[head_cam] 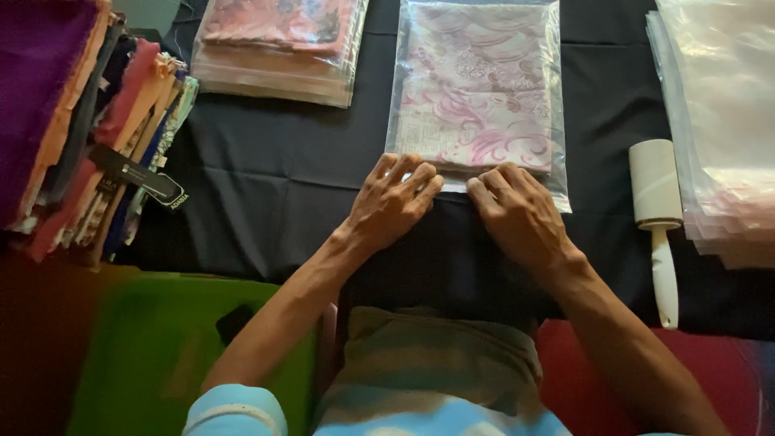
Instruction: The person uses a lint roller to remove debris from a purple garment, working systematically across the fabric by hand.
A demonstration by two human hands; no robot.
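Item in hand: one clear plastic bag (pixel 476 89) holding a folded pink-and-white patterned cloth (pixel 476 105), lying flat on the black table cover (pixel 274 178), centre of the table, directly ahead of the person. Left hand (pixel 393 202) and right hand (pixel 517 211): both lie palm-down, fingers together and nearly straight, fingertips pressing the near edge of the bag; neither hand closes around anything, they only bear on the plastic lip. State of work, as judged: the cloth is already folded and fully inside the bag, so filling looks done; the near flap appears to be under pressing or sealing, and whether it is closed along its whole width cannot be told from this view. Adjacent stock: a stack of similar bagged cloths in reddish-pink (pixel 278 48), upper left, well apart from the hands; a pile of empty clear bags (pixel 718 121) at the right edge; a row of unbagged folded fabrics in purple, orange and pink (pixel 73 121) at far left, with a black hang tag (pixel 133 173) lying on them. A white lint roller (pixel 658 218) lies near the right hand, not touching it. Obstructions: nothing lies between the hands and the bag.
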